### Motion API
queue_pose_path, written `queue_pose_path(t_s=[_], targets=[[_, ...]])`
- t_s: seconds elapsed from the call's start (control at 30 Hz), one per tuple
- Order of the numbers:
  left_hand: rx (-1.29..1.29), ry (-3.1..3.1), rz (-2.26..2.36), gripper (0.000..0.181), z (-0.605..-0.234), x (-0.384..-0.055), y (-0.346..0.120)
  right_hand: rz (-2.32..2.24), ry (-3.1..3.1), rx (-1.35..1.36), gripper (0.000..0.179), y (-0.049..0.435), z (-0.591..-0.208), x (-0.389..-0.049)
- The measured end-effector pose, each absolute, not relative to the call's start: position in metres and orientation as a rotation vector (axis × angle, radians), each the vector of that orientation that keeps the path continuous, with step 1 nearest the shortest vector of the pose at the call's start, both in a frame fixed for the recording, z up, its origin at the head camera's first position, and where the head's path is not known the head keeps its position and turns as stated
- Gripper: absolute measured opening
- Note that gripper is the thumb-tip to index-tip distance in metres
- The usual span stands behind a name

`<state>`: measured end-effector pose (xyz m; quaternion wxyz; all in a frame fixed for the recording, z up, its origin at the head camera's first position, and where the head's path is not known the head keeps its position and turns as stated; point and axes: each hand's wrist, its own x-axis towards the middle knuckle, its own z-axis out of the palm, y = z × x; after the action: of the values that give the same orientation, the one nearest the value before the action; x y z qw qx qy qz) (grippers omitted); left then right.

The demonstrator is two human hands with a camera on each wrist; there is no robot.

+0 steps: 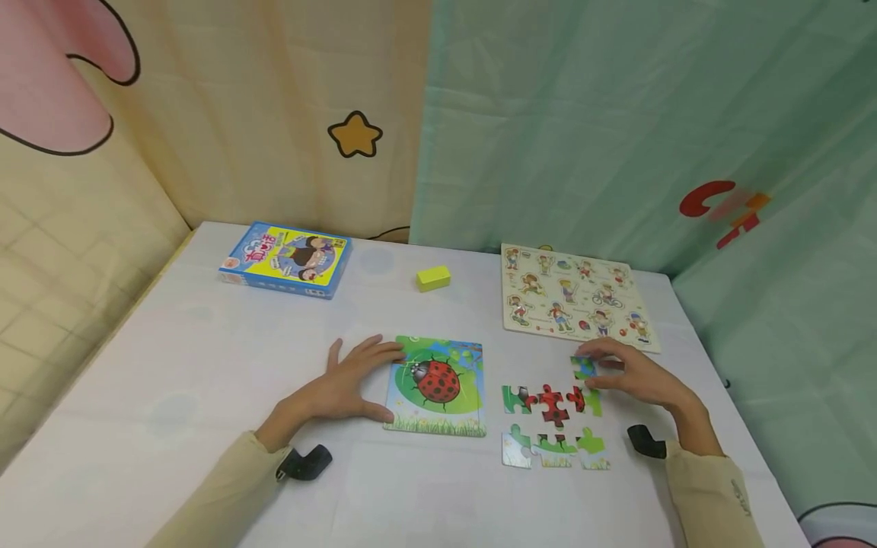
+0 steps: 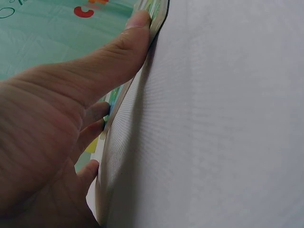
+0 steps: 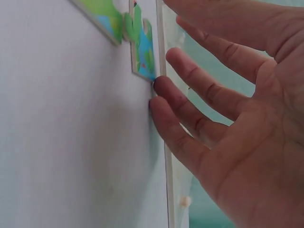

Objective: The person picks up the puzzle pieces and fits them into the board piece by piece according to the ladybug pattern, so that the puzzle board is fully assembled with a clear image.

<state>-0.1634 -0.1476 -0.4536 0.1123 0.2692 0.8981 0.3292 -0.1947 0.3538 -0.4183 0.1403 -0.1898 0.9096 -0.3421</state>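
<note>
A square ladybug picture puzzle lies flat on the table. My left hand is spread at its left side, thumb at the lower corner and fingertips by the upper edge. In the left wrist view the thumb touches the board's edge. My right hand pinches a blue-and-green puzzle piece between thumb and fingers. In the right wrist view that piece is beside the fingertips; the thumb's tip is cut off. Below it are several loose pieces, among them a red one and a green one.
A blue-and-yellow box lies at the back left. Near the back middle is a yellow block. A board of printed figures lies at the back right, just beyond my right hand. Curtains hang behind the table.
</note>
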Motion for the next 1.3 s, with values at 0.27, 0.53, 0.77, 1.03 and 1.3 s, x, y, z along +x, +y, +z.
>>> queue_pose_path(t_s=[0.27, 0.53, 0.77, 1.03, 1.3], targets=[[0.796, 2.637, 0.973, 0.09, -0.454, -0.163, -0.148, -1.046, 2.589, -0.562, 0.035, 0.363, -0.426, -0.198], [0.79, 2.626, 0.98, 0.09, -0.454, -0.162, -0.147, -1.07, 2.606, -0.585, 0.033, 0.365, -0.429, -0.198], [0.786, 2.628, 0.979, 0.089, -0.453, -0.162, -0.147, -1.012, 2.656, -0.571, 0.029, 0.363, -0.427, -0.198], [0.784, 2.628, 0.973, 0.09, -0.454, -0.162, -0.147, -0.917, 2.729, -0.527, 0.025, 0.36, -0.426, -0.199], [0.792, 2.636, 0.966, 0.091, -0.455, -0.163, -0.148, -0.809, 2.812, -0.532, 0.024, 0.36, -0.426, -0.2]])
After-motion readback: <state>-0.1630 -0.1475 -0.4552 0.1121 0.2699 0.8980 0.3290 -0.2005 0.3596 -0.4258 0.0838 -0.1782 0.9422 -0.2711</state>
